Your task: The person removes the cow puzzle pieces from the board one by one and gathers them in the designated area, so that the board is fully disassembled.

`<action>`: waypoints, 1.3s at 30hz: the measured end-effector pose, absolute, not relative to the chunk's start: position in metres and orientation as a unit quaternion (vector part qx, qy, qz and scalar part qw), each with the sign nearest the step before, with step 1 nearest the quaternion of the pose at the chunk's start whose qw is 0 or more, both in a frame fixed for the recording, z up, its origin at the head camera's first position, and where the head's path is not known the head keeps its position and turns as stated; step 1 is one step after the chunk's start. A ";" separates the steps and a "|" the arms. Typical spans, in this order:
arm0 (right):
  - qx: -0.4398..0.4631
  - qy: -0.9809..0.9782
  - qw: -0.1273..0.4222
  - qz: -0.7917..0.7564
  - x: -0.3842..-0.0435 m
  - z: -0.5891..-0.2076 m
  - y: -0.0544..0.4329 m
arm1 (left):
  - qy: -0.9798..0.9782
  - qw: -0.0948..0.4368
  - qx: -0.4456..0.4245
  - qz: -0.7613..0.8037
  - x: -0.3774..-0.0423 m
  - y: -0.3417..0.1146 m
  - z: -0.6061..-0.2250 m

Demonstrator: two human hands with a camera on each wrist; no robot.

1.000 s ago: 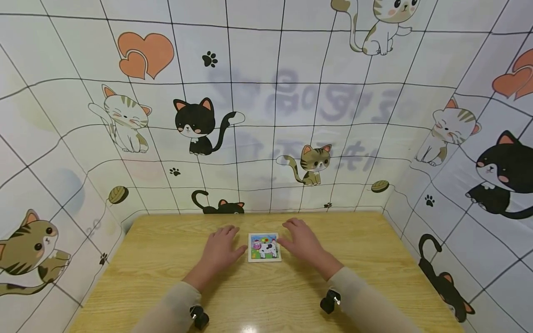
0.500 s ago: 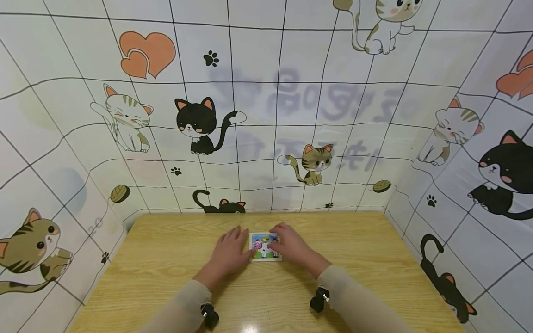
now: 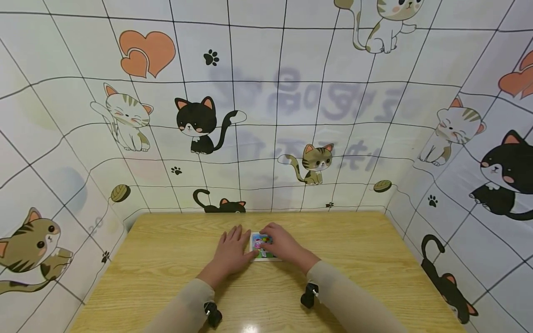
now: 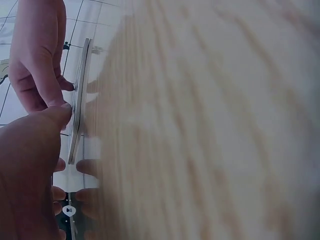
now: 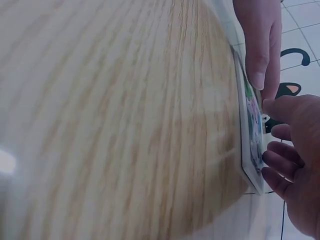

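The board (image 3: 258,241), a white-bordered animal picture, lies flat on the table, near its far edge and about midway across. Clock positions are read from the board in the head view.

Left hand (image 3: 231,252): at 9 o'clock, palm down. Its fingers are spread and nearly straight, released, with the thumb over the near-left part of the board.

Right hand (image 3: 283,243): at 3 o'clock, covering the right half of the board. Its fingers are bent, with tips at the picture face. Whether they grasp anything cannot be told; the contact is partly hidden in all views.

Table (image 3: 266,296): pale wood grain, surrounding the board on all sides. A glare spot shows at 6 o'clock.

Left sleeve (image 3: 183,305): beige, at 8 o'clock. Right sleeve (image 3: 354,300): beige, at 4 o'clock. Each carries a black unit at the wrist: left unit (image 3: 213,317) at 7 o'clock, right unit (image 3: 308,297) between 4 and 5.

Wall sheet (image 3: 258,51): white with a black grid, beyond the table at 12 o'clock. Printed on it are hearts (image 3: 160,51) and a black-and-white cat (image 3: 197,118) at 11 o'clock, and a striped cat (image 3: 316,159) at 1 o'clock.
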State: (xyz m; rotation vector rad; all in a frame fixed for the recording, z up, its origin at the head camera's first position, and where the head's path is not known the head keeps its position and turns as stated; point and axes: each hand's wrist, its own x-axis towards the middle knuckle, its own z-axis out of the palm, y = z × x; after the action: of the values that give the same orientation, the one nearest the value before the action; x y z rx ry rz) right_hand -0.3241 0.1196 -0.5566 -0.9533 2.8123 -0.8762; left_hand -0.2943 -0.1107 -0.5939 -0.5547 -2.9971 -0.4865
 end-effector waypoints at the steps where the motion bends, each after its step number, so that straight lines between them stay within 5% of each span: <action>1: -0.311 0.908 0.025 -0.279 -0.325 -0.557 0.119 | -0.971 0.025 -0.180 -0.157 -0.295 -0.111 -0.595; 30: -0.302 0.908 0.123 -0.262 -0.342 -0.555 0.106 | -0.978 -0.032 -0.167 -0.117 -0.292 -0.110 -0.585; 39: -0.326 0.898 0.114 -0.273 -0.345 -0.557 0.102 | -0.980 -0.035 -0.162 -0.113 -0.291 -0.112 -0.579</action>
State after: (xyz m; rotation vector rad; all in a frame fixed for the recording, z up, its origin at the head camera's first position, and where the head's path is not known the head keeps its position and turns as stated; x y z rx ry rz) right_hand -0.3446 0.1021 -0.5569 -0.9564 2.6331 -0.8021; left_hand -0.2907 -0.1115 -0.5790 -0.5205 -3.1484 -0.3629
